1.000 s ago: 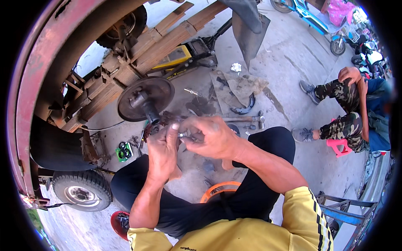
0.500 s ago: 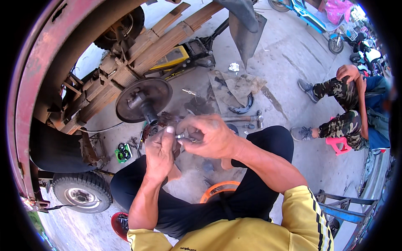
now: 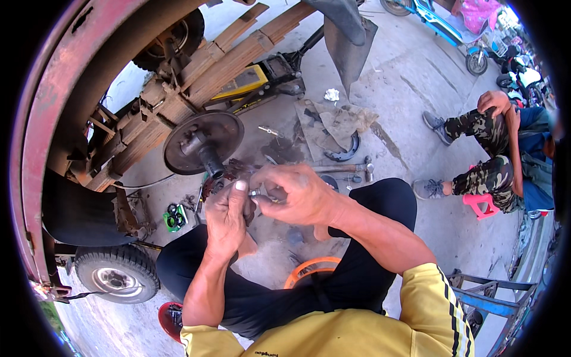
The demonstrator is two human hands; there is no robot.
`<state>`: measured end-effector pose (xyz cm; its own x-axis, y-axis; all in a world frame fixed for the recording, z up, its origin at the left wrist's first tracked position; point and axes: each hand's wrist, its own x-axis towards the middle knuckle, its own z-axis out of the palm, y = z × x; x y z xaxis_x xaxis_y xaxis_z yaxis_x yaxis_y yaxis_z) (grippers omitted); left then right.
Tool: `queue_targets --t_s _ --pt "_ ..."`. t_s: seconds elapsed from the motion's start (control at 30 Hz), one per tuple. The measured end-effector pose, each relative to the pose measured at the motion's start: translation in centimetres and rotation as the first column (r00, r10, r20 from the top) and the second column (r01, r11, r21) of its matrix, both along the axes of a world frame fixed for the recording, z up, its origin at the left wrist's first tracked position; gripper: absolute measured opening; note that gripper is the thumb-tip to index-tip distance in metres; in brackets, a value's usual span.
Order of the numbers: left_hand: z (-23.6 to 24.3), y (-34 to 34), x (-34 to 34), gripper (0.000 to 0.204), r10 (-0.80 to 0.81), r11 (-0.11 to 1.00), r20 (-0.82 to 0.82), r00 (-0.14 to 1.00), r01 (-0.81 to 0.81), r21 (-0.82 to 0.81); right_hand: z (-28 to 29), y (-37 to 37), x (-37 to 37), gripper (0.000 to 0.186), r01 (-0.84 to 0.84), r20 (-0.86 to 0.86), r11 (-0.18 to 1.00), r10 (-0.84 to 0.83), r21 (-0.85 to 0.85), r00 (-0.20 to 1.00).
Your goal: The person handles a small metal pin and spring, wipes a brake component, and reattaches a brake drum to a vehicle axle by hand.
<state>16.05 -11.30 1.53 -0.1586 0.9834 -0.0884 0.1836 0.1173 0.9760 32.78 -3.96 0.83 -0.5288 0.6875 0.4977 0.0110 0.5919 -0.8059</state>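
My two hands meet in front of my knees, both closed around one small metal part (image 3: 256, 193). Its kind is too small to tell; a short silvery piece shows between the fingertips. My left hand (image 3: 226, 209) has its thumb up against the part's left side. From the right, my right hand (image 3: 297, 193) pinches it between thumb and forefinger. Just beyond my hands, the bare hub and round backing plate (image 3: 184, 146) stick out from the vehicle's axle, with the dark spindle end close to my left hand.
A yellow floor jack (image 3: 244, 83) stands under the leaf springs (image 3: 232, 56). Right of my hands lie a hammer (image 3: 369, 169), a curved brake shoe (image 3: 345, 153) and a cloth (image 3: 351, 122). A green box (image 3: 175, 218) is at left. A person in camouflage trousers (image 3: 488, 178) sits at right.
Almost nothing differs. Both hands hold the small part in nearly the same place, with only a slight shift of the fingers.
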Motion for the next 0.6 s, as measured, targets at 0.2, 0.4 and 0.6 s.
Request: queue_targets --t_s 0.2,0.4,0.6 --pt "0.3 0.2 0.7 0.041 0.035 0.987 -0.034 0.999 -0.030 0.160 0.1 0.1 0.4 0.026 0.007 0.028 0.997 -0.005 -0.082 1.000" --pt "0.2 0.1 0.1 0.041 0.011 1.000 0.028 1.000 -0.011 -0.004 -0.3 0.0 -0.1 0.027 0.004 -0.026 0.999 -0.002 0.052 1.000" --pt "-0.3 0.2 0.1 0.037 0.019 0.999 0.071 0.997 -0.020 0.025 -0.4 0.1 0.2 0.030 0.012 0.021 1.000 -0.011 -0.007 1.000"
